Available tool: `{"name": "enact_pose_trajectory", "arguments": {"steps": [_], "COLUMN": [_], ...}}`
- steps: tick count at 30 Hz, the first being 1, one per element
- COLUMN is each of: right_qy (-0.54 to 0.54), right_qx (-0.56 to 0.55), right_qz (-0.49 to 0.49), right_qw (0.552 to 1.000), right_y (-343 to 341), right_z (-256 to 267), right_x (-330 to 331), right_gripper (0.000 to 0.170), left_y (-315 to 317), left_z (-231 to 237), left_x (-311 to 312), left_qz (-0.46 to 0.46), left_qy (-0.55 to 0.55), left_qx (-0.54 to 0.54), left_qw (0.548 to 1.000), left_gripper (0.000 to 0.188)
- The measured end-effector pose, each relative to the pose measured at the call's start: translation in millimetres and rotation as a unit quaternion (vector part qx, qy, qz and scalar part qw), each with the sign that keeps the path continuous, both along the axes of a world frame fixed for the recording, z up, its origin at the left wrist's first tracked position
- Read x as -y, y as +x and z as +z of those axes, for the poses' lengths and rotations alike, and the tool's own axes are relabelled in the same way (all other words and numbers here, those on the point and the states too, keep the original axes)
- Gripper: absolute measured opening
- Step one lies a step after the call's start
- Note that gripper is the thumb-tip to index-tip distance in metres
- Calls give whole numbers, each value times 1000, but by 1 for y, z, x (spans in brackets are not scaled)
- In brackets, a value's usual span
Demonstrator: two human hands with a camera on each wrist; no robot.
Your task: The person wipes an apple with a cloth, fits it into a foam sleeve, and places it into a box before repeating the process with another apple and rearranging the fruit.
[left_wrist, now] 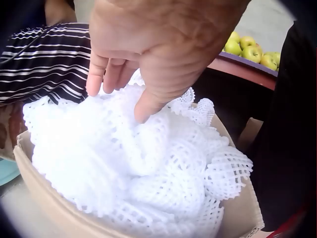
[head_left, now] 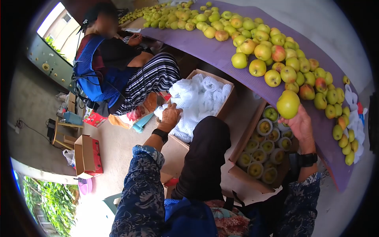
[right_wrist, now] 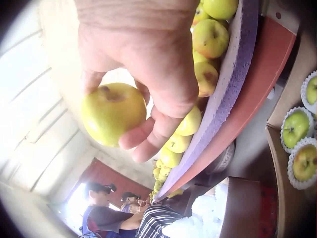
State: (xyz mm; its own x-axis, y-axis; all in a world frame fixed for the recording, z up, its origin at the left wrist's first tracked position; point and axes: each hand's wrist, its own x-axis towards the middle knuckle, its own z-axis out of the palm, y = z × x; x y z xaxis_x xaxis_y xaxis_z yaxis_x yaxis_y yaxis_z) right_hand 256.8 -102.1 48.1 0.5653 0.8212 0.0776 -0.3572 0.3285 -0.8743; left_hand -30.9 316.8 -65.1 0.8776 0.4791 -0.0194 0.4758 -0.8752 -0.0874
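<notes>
A yellow-green apple (head_left: 288,104) is gripped by my right hand (head_left: 299,123) above the purple table edge; in the right wrist view the fingers curl round the apple (right_wrist: 114,114). My left hand (head_left: 170,117) is at the left side of a cardboard box full of white foam nets (head_left: 193,96). The left wrist view shows that left hand (left_wrist: 153,49) over the foam nets (left_wrist: 148,163), fingers apart and pointing down, fingertips at the top of the pile. Whether they pinch a net I cannot tell.
Many apples (head_left: 262,52) lie on the purple-covered table (head_left: 205,45). Below it, a box holds apples in foam nets (head_left: 258,155). A seated person in striped trousers (head_left: 148,81) is at the left. More foam nets (head_left: 357,126) lie at the table's right end.
</notes>
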Motion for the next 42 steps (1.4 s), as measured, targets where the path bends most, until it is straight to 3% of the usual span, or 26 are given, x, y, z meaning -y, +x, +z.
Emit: {"name": "enact_pose_trajectory", "arguments": {"steps": [2, 9, 13, 14, 17, 18, 21, 22, 25, 29, 35, 38, 42], "right_qy": [-3, 6, 22, 26, 31, 37, 42, 43, 45, 44, 71, 79, 61], "right_qx": [-6, 12, 17, 14, 9, 15, 19, 14, 10, 14, -14, -7, 10], "right_qz": [-4, 2, 5, 17, 14, 23, 21, 21, 9, -16, 37, 45, 21], "right_qw": [1000, 1000, 1000, 999, 999, 999, 999, 999, 999, 999, 997, 996, 998], "right_y": [-1, -7, -17, -17, -24, -25, -21, -20, -19, -27, -25, -25, -25], "right_z": [1, 10, 20, 20, 24, 26, 20, 18, 17, 21, 17, 21, 21], "right_x": [1, 0, -2, -2, -2, -1, 1, 3, 9, 16, 17, 14, 20], "right_gripper": [60, 64, 66, 66, 64, 63, 61, 61, 61, 62, 61, 63, 66], "left_y": [2, 19, 47, 57, 89, 103, 130, 138, 165, 179, 191, 200, 194], "left_z": [5, 77, 127, 138, 188, 179, 206, 209, 181, 163, 187, 178, 143], "left_x": [-2, 10, 39, 49, 106, 107, 161, 178, 198, 222, 233, 234, 244], "left_qz": [15, 66, -50, -40, -16, -108, -138, -125, -146, -114, -112, -123, -107], "left_qy": [0, 0, -101, -195, -330, -256, -128, -129, -137, -102, -57, -93, -270], "left_qx": [41, 248, 355, 363, 311, 359, 336, 335, 381, 356, 390, 444, 335], "left_qw": [999, 966, 928, 910, 891, 891, 923, 925, 903, 922, 912, 883, 897], "left_gripper": [19, 23, 31, 31, 27, 25, 24, 23, 24, 26, 25, 27, 29]}}
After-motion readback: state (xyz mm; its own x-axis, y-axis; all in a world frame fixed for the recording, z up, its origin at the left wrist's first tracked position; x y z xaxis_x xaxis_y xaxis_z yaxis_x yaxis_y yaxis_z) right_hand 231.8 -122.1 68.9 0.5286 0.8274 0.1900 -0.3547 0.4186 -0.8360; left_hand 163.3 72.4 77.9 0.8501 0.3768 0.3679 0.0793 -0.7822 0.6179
